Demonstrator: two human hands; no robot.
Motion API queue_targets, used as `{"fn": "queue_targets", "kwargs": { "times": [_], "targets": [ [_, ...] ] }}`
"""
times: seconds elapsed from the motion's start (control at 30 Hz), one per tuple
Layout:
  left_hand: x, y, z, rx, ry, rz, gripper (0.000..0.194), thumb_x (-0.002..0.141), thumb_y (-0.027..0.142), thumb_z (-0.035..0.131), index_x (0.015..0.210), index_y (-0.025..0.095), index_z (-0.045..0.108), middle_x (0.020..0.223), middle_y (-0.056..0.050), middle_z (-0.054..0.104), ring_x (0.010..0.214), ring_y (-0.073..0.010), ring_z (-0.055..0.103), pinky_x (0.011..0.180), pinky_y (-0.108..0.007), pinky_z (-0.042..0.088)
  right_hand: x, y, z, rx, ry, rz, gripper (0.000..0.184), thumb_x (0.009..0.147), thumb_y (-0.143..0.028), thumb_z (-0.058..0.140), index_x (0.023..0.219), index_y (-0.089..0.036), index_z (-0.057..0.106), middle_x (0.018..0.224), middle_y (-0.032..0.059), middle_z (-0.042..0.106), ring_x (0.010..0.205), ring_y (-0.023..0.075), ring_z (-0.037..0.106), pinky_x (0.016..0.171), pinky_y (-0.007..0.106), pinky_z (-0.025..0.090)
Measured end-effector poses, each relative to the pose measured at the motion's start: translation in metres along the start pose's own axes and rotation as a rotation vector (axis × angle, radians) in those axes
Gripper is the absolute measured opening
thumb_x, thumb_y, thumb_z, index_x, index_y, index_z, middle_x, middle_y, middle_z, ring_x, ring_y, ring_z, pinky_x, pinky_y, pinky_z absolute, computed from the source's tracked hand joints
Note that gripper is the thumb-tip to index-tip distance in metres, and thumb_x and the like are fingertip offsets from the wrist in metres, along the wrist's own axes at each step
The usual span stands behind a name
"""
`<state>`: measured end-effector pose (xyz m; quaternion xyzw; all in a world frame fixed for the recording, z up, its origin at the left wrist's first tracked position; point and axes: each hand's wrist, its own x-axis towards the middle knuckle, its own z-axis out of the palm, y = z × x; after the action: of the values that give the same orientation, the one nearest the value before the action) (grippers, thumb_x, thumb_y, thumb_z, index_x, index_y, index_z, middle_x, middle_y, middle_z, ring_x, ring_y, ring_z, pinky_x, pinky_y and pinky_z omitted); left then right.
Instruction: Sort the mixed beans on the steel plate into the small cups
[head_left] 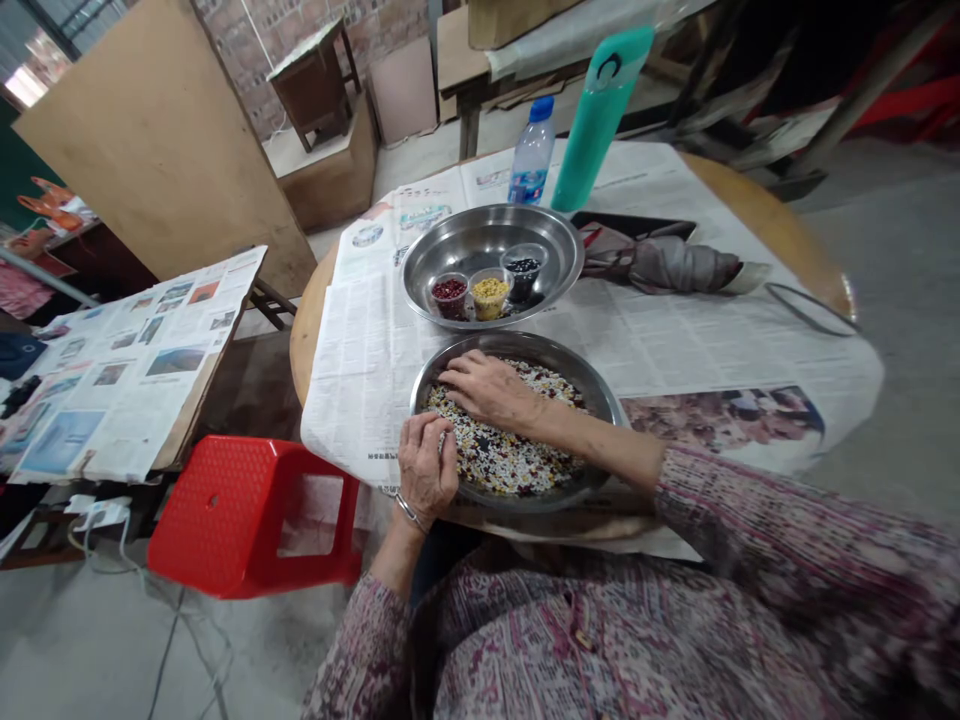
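Observation:
A steel basin (pixel 610 408) in front of me holds a mix of white, yellow, dark red and black grains and beans (pixel 517 455). My right hand (pixel 491 388) reaches across it, its bent fingers a little apart and touching the mix at the far left; the thumb is hidden. At the left rim is my left hand (pixel 427 465), fingers curled in; what they hold, if anything, is hidden. Behind, a second steel basin (pixel 442 245) carries three clear cups: one with red beans (pixel 450 290), one with yellow beans (pixel 490 295), one with black beans (pixel 523 268).
Newspaper (pixel 360 350) covers the round table. A water bottle (pixel 531 155), a green bottle (pixel 604 120) and a folded grey umbrella (pixel 667 265) stand or lie beyond the basins. A red stool (pixel 232 500) and a newspaper-covered table (pixel 142 350) are on the left.

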<state>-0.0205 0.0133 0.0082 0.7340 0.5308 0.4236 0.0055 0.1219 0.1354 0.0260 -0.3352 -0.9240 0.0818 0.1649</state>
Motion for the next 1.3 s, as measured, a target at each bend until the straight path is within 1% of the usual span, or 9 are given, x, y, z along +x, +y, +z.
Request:
{"fn": "queue_targets", "kwargs": {
  "times": [0.13, 0.23, 0.33, 0.6, 0.77, 0.93, 1.03, 1.17, 1.3],
  "targets": [
    [-0.001, 0.0, 0.0, -0.006, 0.005, -0.005, 0.015, 0.097, 0.016, 0.045, 0.105, 0.017, 0.057, 0.104, -0.01, 0.058, 0.103, -0.021, 0.054, 0.093, -0.039, 0.048, 0.0, -0.013, 0.002, 0.068, -0.081, -0.141, 0.026, 0.093, -0.031, 0.053, 0.105, -0.013, 0.068, 0.106, 0.0141, 0.064, 0.102, 0.025, 0.053, 0.087, 0.036, 0.04],
    [-0.001, 0.0, 0.0, -0.005, 0.006, -0.008, 0.015, 0.096, 0.016, 0.045, 0.106, 0.017, 0.057, 0.105, -0.011, 0.059, 0.102, -0.0211, 0.054, 0.093, -0.039, 0.048, -0.013, -0.013, -0.005, 0.09, -0.21, -0.261, 0.016, 0.088, -0.024, 0.057, 0.094, -0.016, 0.068, 0.096, 0.0107, 0.066, 0.09, 0.0215, 0.056, 0.081, 0.033, 0.039],
    [-0.002, -0.001, 0.0, -0.01, -0.002, -0.01, 0.015, 0.096, 0.016, 0.045, 0.106, 0.017, 0.057, 0.104, -0.01, 0.059, 0.102, -0.0212, 0.055, 0.092, -0.039, 0.048, -0.025, -0.004, -0.016, 0.089, -0.306, -0.247, 0.011, 0.084, -0.017, 0.057, 0.087, -0.018, 0.068, 0.083, 0.0059, 0.066, 0.081, 0.0188, 0.057, 0.075, 0.031, 0.039],
    [0.001, 0.0, -0.001, -0.013, -0.007, 0.0, 0.015, 0.096, 0.014, 0.045, 0.103, 0.017, 0.058, 0.1, -0.009, 0.06, 0.102, -0.0208, 0.055, 0.093, -0.038, 0.048, -0.006, 0.019, -0.018, 0.034, -0.083, 0.147, 0.029, 0.089, -0.018, 0.05, 0.113, -0.017, 0.066, 0.113, 0.0114, 0.064, 0.11, 0.0251, 0.052, 0.09, 0.034, 0.042],
    [0.0, 0.0, -0.001, -0.003, -0.01, -0.008, 0.015, 0.096, 0.014, 0.045, 0.104, 0.017, 0.058, 0.102, -0.01, 0.059, 0.101, -0.0209, 0.055, 0.092, -0.039, 0.048, -0.017, 0.01, -0.01, 0.071, -0.118, 0.03, 0.023, 0.092, -0.022, 0.048, 0.105, -0.016, 0.066, 0.104, 0.0119, 0.063, 0.099, 0.0227, 0.055, 0.086, 0.032, 0.041],
    [-0.001, 0.0, -0.001, -0.001, -0.021, -0.014, 0.015, 0.096, 0.015, 0.045, 0.102, 0.017, 0.058, 0.101, -0.009, 0.06, 0.099, -0.0208, 0.055, 0.091, -0.039, 0.048, -0.046, 0.015, -0.024, 0.187, -0.238, -0.046, 0.014, 0.088, -0.019, 0.05, 0.084, -0.019, 0.063, 0.087, 0.005, 0.062, 0.079, 0.0162, 0.056, 0.074, 0.028, 0.04],
    [0.0, 0.0, 0.0, 0.002, -0.018, -0.012, 0.015, 0.096, 0.016, 0.045, 0.102, 0.017, 0.059, 0.101, -0.009, 0.06, 0.1, -0.021, 0.056, 0.091, -0.039, 0.048, -0.057, 0.026, -0.034, 0.222, -0.163, 0.016, 0.016, 0.09, -0.024, 0.049, 0.081, -0.02, 0.062, 0.086, 0.0046, 0.063, 0.079, 0.0165, 0.057, 0.075, 0.029, 0.041],
    [0.0, -0.001, 0.0, 0.005, -0.022, -0.018, 0.015, 0.096, 0.016, 0.045, 0.101, 0.017, 0.059, 0.1, -0.01, 0.061, 0.1, -0.0212, 0.056, 0.091, -0.039, 0.048, -0.063, 0.03, -0.031, 0.013, -0.014, 0.18, 0.017, 0.091, -0.025, 0.047, 0.087, -0.018, 0.063, 0.091, 0.01, 0.064, 0.092, 0.0236, 0.058, 0.083, 0.035, 0.044],
    [0.0, 0.0, -0.001, 0.012, -0.025, -0.023, 0.016, 0.096, 0.016, 0.045, 0.101, 0.016, 0.06, 0.101, -0.01, 0.061, 0.1, -0.021, 0.056, 0.091, -0.039, 0.048, -0.064, 0.017, -0.016, -0.014, -0.056, 0.216, 0.021, 0.093, -0.027, 0.048, 0.1, -0.014, 0.063, 0.101, 0.0149, 0.064, 0.096, 0.0258, 0.059, 0.081, 0.035, 0.046]
  ]
}}
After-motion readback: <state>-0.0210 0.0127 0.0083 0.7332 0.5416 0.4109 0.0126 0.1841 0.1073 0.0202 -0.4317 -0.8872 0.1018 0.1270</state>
